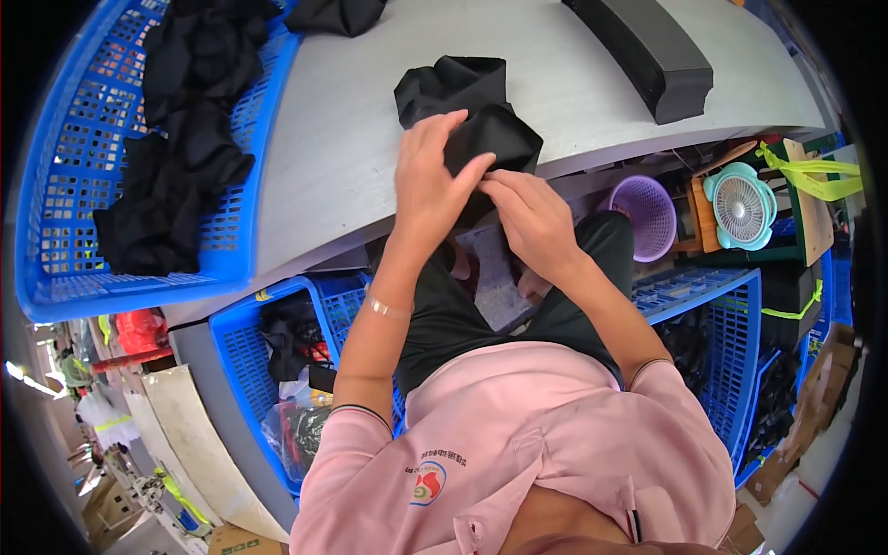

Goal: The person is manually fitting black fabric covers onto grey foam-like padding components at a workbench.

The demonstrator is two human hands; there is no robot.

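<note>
Currently both hands are at one black cloth piece [504, 137], which lies crumpled on the grey bench [333, 139] with its near part at the bench's front edge. Left hand [427, 180]: laid against the cloth's left side, opened out, index finger and thumb well apart, thumb pointing toward the other hand. Right hand [535, 222]: fingers bent, tips gathered at the cloth's near edge, close to the left thumb tip; its thumb is hidden, so cannot tell whether it grips. A clear band [388, 310] circles the left wrist.

Bench surroundings: to the left, a blue basket [139, 303] with perforated walls, containing heaped black fabric [199, 139]. Another black piece [340, 13] lies beside its rim at the top of view. To the right, well apart from the hands, a long dark block [643, 46] with a slight curve.

Lower level: purple basket [655, 217] near the right knee; teal fan [740, 208] farther right, a yellow-green strap [814, 171] just beside it. Blue crates flank the seated person: the left crate [242, 370] holds dark material and clear plastic bags, the right crate [740, 370] dark material.
</note>
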